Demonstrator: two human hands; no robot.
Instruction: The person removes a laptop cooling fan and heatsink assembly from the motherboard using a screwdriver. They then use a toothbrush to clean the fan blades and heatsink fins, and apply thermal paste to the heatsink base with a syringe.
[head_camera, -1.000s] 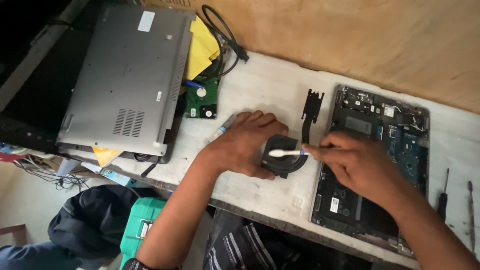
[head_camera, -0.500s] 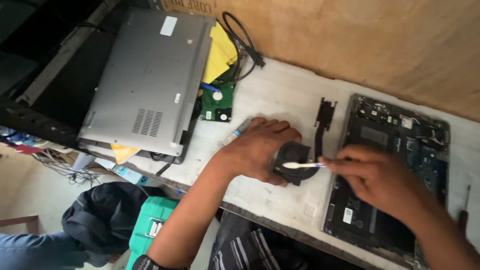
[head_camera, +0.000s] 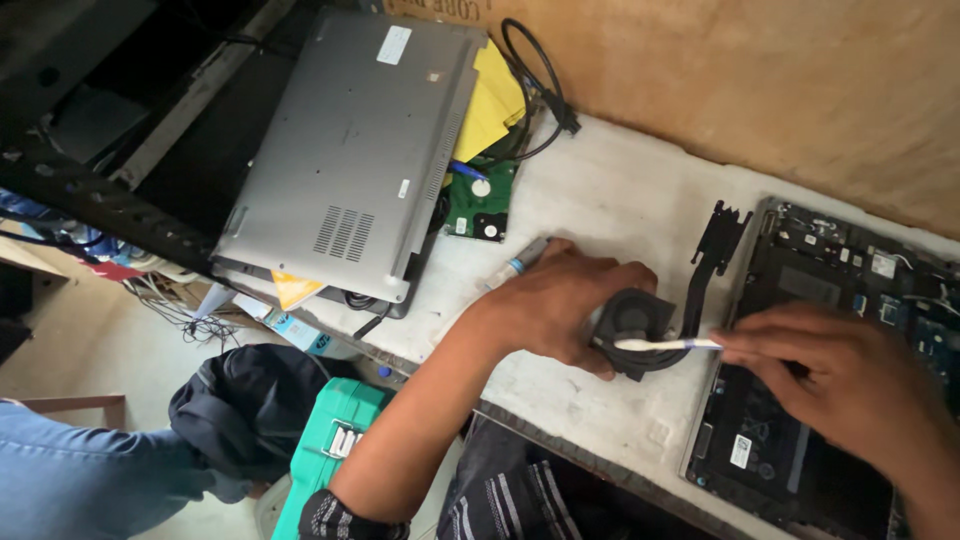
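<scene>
Left hand (head_camera: 560, 300) clamped over black cooling fan (head_camera: 640, 325), fingers wrapped round its edge, pinning it to white surface (head_camera: 600, 200). Right hand (head_camera: 830, 375) pinching white brush (head_camera: 665, 345), bristle end over fan opening. Opened laptop chassis (head_camera: 830, 300) just beside, right. Farther left: closed grey laptop (head_camera: 350, 150), green hard drive (head_camera: 480, 200).
</scene>
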